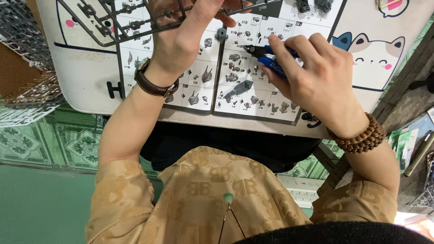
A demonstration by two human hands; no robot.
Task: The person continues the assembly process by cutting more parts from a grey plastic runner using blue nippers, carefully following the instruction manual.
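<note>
Two hands are seen over a white table (86, 90) printed with cartoon cat faces. Largest on the table is the instruction sheet (235, 77), spread open and covered with small diagrams of grey parts; it is taken as the landmark. Above the sheet's left half a dark grey plastic parts frame (108, 22) is held up by the left hand (181, 40), whose grip is closed on the frame's near edge, the fingertips being partly cut off by the top of the picture. A brown leather watch (151, 81) is worn on that wrist, just over the sheet's left margin. Over the sheet's right half the right hand (316, 77) is curled tightly around blue-handled cutters (266, 56), whose dark tip is pointed left toward the sheet's middle fold. A bracelet of brown wooden beads (359, 135) is worn on the right wrist, just off the sheet's lower right corner. Smallest, a loose grey piece (221, 34) is lying on the sheet near its middle fold, just left of the cutter tip.
</note>
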